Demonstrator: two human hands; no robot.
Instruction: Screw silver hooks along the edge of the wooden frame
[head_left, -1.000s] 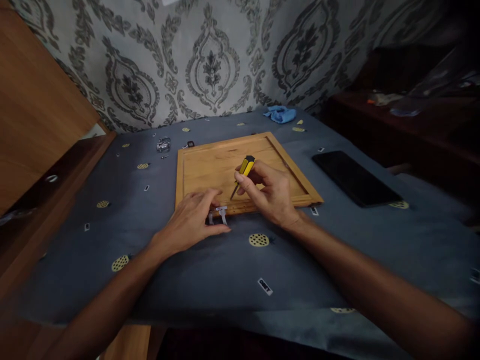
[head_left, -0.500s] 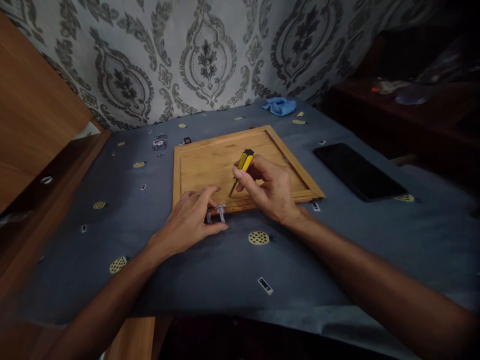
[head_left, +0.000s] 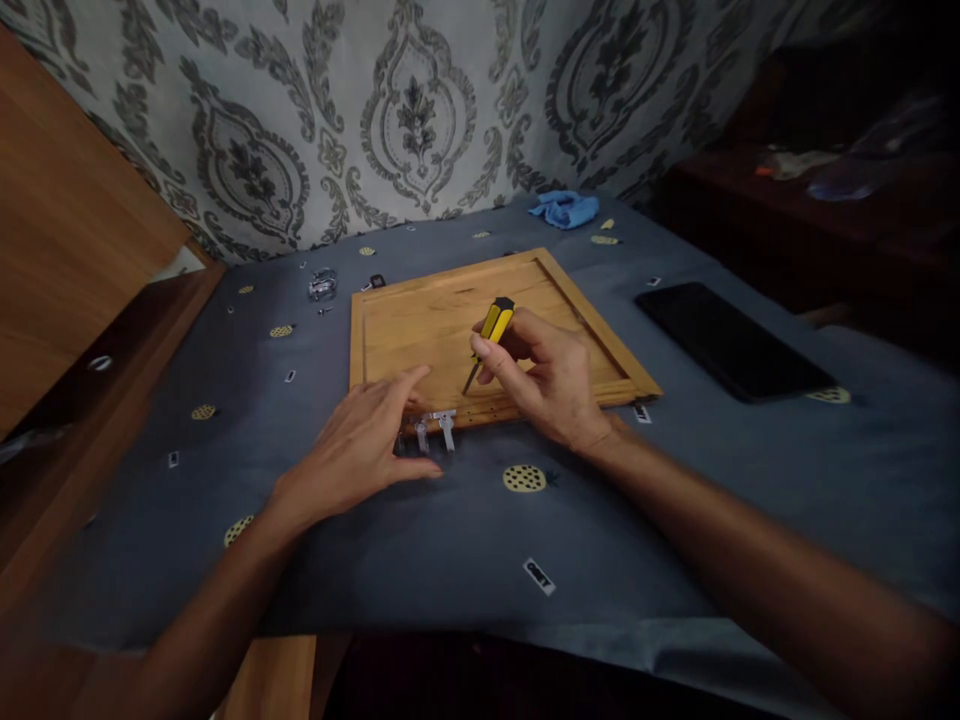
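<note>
A flat wooden panel with a raised frame (head_left: 525,275) lies on a grey-blue cloth. My right hand (head_left: 551,385) is closed around a small yellow-and-black screwdriver (head_left: 491,328), whose tip points down at the panel's near edge. A small metal hinge piece (head_left: 442,424) sits against that near edge. My left hand (head_left: 360,450) hovers just left of the hinge, with its fingers spread and nothing in them.
A black phone (head_left: 731,340) lies to the right on the cloth (head_left: 375,560). A blue rag (head_left: 564,209) is at the far edge by the patterned wall. Small metal parts (head_left: 322,286) lie beyond the panel's left corner. A wooden cabinet (head_left: 67,260) stands at left.
My left hand has drawn back from the hinge, which is now in plain sight. The right hand with the screwdriver has barely moved.
</note>
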